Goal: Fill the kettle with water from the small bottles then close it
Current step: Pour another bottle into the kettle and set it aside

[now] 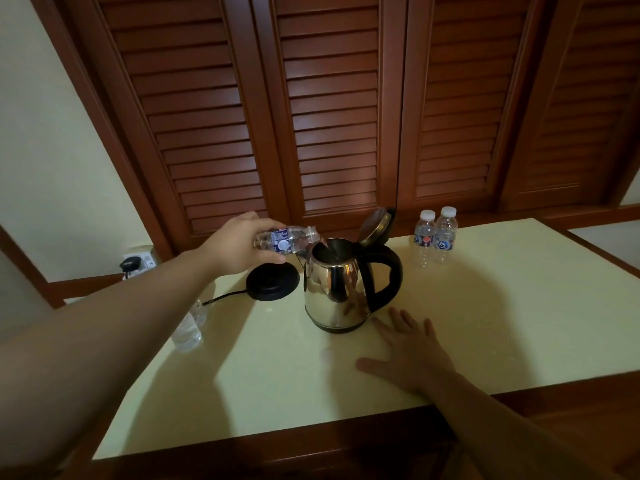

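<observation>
A steel kettle with a black handle stands on the pale table, its lid tipped up and open. My left hand grips a small water bottle lying on its side, its mouth at the kettle's rim. Flat on the table just in front of the kettle lies my right hand, fingers spread, holding nothing. Two capped full bottles stand upright to the right of the kettle. A clear bottle stands partly hidden under my left forearm; its fill cannot be made out.
The kettle's black base sits to the left of the kettle, its cord running to a wall socket. Brown louvred doors rise right behind the table. The table's wooden front edge is close to me.
</observation>
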